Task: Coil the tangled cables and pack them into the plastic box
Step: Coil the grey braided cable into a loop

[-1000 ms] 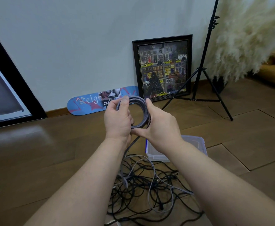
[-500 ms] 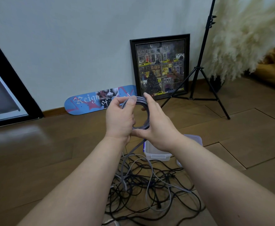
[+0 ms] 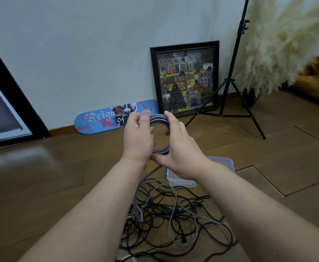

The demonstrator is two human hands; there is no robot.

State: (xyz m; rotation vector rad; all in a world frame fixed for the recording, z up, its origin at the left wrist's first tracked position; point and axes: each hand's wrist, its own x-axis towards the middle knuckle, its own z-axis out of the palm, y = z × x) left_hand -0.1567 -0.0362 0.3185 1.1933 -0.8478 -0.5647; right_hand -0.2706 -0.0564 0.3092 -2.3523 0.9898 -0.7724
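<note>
Head view shows both hands raised above the floor (image 3: 41, 176), holding one braided cable coil (image 3: 159, 119) between them. Left hand (image 3: 138, 140) curls its fingers around the coil's left side; right hand (image 3: 179, 148) pinches the right side and bottom. Below them, the tangled cables (image 3: 173, 214) lie on the floor, touching the plastic box (image 3: 181, 181).

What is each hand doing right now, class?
Left hand: grips the braided cable coil.
Right hand: grips the same coil.
</note>
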